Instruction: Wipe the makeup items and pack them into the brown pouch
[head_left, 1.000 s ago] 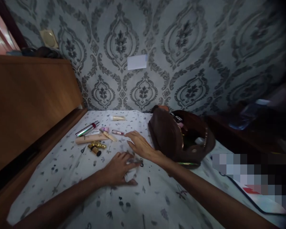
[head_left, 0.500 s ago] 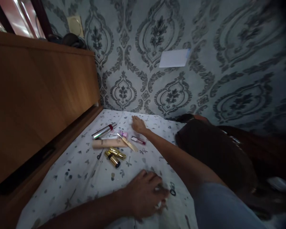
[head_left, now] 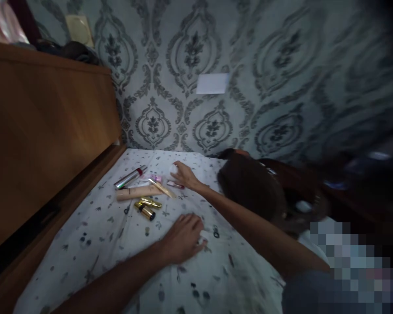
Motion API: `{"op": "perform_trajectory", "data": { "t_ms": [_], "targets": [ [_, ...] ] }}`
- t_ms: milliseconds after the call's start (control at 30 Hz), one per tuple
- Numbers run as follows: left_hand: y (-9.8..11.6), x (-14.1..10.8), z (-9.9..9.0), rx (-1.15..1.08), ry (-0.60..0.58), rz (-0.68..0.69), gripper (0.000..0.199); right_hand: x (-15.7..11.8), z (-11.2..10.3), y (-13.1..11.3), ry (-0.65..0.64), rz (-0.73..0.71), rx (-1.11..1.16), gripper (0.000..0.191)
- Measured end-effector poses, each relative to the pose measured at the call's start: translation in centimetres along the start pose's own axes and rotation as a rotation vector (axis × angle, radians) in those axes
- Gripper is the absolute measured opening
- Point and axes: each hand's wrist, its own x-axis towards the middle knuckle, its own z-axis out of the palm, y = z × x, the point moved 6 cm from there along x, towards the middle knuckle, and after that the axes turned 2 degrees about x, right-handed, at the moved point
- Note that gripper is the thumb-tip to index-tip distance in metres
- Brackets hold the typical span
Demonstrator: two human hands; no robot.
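Observation:
My left hand (head_left: 184, 237) rests palm down on the patterned cloth near the front, its fingers loosely bent and the thumb apart, with no object visible in it. Farther back, my right hand (head_left: 184, 175) has its fingers curled round a small pale item (head_left: 173, 169) whose kind I cannot make out. Just left of that hand lies a small tube with a dark red end (head_left: 176, 185). Beside it are a gold-coloured slim stick (head_left: 163, 188), a pink-capped item (head_left: 156, 179) and a beige tube (head_left: 137, 192). A silver tube with a red band (head_left: 130, 177) and two gold cosmetic tubes (head_left: 145, 211) lie around them.
A wooden cabinet (head_left: 52, 109) borders the cloth-covered surface (head_left: 101, 244) on the left. Patterned wallpaper with a white card (head_left: 212, 83) stands behind. A dark brown bag-like object (head_left: 249, 183) sits at the right edge.
The view has shifted to the right. My right hand has turned and its fingers now curl round the pale item. My left hand has moved slightly forward and looks less blurred.

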Motion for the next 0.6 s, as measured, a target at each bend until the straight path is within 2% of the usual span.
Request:
{"op": "perform_trajectory", "data": {
  "t_ms": [67,133,200,300,367,433,533,600],
  "targets": [
    [-0.2,-0.1,-0.2,0.036,0.049,-0.046,0.021,-3.4,-2.3,-0.5,0.105,0.015,0.085,0.031],
    [-0.2,-0.3,-0.4,0.108,0.069,-0.109,0.021,-7.3,-4.6,-1.0,0.234,0.0,0.277,0.028],
    [-0.3,-0.6,-0.4,0.161,0.039,-0.168,0.022,-11.4,-6.2,-1.2,0.31,0.017,0.439,0.029],
    [-0.9,-1.2,0.1,0.149,-0.025,-0.215,0.026,-17.3,-7.5,-1.0,0.391,0.118,0.627,0.031],
    [-1.8,-1.5,0.3,0.083,-0.01,-0.228,0.029,-20.6,-7.8,-0.3,0.473,0.206,0.737,0.03],
    [-2.9,-1.4,-0.1,-0.039,0.077,-0.232,0.032,-23.1,-7.5,0.5,0.531,0.276,0.848,0.032],
    [-3.7,-0.4,-2.1,-0.254,0.263,-0.23,0.035,-25.0,-6.0,1.5,0.521,0.344,1.051,0.039],
    [-2.7,0.7,-3.7,-0.348,0.344,-0.215,0.036,-25.4,-4.8,1.7,0.484,0.376,1.177,0.042]
  ]
}}
